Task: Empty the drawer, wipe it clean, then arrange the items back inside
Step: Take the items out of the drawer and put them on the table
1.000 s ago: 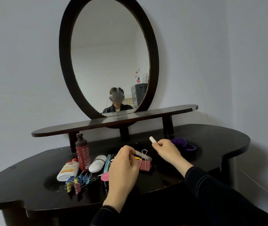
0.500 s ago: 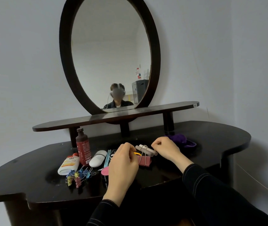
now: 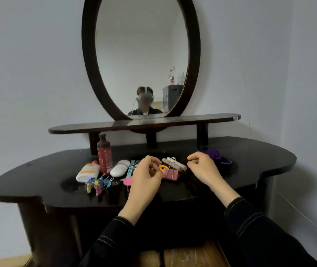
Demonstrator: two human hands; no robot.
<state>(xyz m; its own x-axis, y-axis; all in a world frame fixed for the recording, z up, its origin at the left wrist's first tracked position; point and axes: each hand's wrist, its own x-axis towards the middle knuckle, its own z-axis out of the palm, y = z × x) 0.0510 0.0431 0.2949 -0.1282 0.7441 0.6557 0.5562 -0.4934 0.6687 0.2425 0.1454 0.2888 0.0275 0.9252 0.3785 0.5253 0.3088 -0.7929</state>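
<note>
Bottle (image 3: 104,155) behind tube (image 3: 88,171), clips (image 3: 98,185) in front

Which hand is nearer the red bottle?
Left. The left hand is right of the red bottle, past the white case; the right hand is farther right, beyond the pink binder clip.

A tall oval mirror (image 3: 141,54) in a dark frame stands against the pale wall (image 3: 28,74) at the far side of the dark desk (image 3: 254,157). Just below it, a narrow dark shelf (image 3: 173,121) runs across on three short posts. The glass reflects a grey box (image 3: 172,97) at right.
</note>
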